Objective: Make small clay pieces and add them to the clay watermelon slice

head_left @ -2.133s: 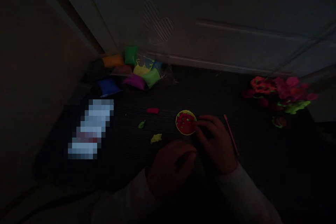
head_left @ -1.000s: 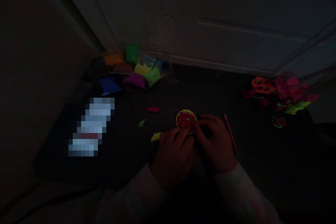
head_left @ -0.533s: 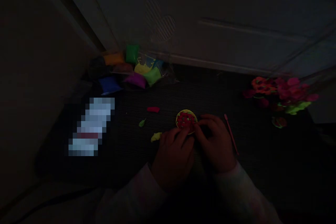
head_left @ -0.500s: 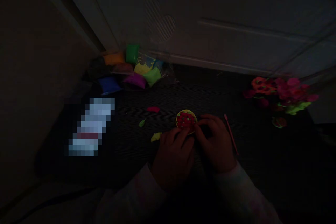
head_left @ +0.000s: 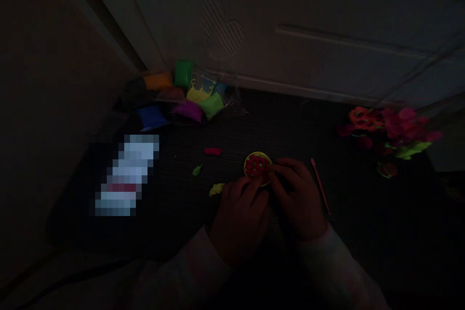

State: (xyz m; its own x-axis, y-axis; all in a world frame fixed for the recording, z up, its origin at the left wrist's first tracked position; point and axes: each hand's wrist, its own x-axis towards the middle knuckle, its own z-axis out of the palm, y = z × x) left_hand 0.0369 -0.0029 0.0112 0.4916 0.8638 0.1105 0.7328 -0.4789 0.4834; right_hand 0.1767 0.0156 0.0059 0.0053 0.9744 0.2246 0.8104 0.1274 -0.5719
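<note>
A small round clay piece (head_left: 256, 165), with a yellow rim and red and green bits inside, lies on the dark table. Curled around its near edge are the fingers of my left hand (head_left: 241, 218), which steady it. Thumb and forefinger of my right hand (head_left: 296, 198) come together over its right side; what they pinch is too dark and small to make out. Left of my hands lie a yellow clay scrap (head_left: 216, 189), a green clay leaf (head_left: 197, 170) and a red clay strip (head_left: 212, 151). A pink modelling tool (head_left: 320, 186) rests beside my right hand.
Soft clay packets in several colours, among them a blue packet (head_left: 152, 117), are heaped at the back left. A blurred bright phone-like rectangle (head_left: 127, 174) lies in front. Colourful clay flowers (head_left: 403, 128) stand at the right. A pale panel (head_left: 327, 68) borders the table's back.
My right thumb and forefinger have shifted slightly left over the round clay piece. My left hand stays in place, and the other things have not moved.
</note>
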